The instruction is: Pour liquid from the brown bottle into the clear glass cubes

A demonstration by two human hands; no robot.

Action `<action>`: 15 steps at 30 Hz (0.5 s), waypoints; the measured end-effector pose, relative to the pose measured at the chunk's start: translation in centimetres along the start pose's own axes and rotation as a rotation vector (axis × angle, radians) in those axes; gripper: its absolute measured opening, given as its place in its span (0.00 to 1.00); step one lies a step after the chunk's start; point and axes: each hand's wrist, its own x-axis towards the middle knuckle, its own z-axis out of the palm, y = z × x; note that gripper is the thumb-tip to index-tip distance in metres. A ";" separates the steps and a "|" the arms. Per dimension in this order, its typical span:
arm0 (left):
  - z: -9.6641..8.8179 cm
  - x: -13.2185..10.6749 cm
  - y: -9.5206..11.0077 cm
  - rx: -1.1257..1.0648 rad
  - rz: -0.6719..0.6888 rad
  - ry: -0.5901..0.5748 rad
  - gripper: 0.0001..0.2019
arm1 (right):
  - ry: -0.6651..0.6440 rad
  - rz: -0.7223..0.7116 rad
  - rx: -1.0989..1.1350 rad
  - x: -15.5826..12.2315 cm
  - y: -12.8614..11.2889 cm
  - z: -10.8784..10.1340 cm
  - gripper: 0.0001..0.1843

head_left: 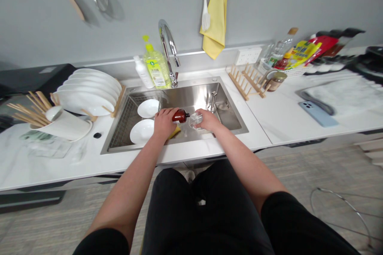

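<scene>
My left hand [164,122] is wrapped round a brown bottle [180,116] with a dark neck, tipped on its side over the sink [191,91]. The bottle's mouth points right, at a clear glass [195,119] that my right hand [207,120] grips. I cannot tell whether anything flows between them. Just under my left hand, a yellow sponge or cloth [174,132] shows in part. Two white bowls [141,130] sit in the wire basket [119,124] at the sink's left side, close to my left hand.
Behind the sink stand the faucet [168,44], a yellow-green soap bottle [157,67] and a white bottle [143,72]. White plates [86,91] and a chopstick holder [67,125] are at left. A wooden rack [249,81], a jar [276,81] and a blue phone [317,114] lie right.
</scene>
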 end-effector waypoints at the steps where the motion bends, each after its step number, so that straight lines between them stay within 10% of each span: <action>1: 0.0 0.0 0.0 0.000 0.004 0.002 0.39 | 0.001 0.001 -0.001 0.0 0.0 0.0 0.42; 15: 0.0 0.0 0.1 0.012 -0.006 -0.009 0.39 | 0.008 -0.009 0.006 0.0 -0.1 0.0 0.39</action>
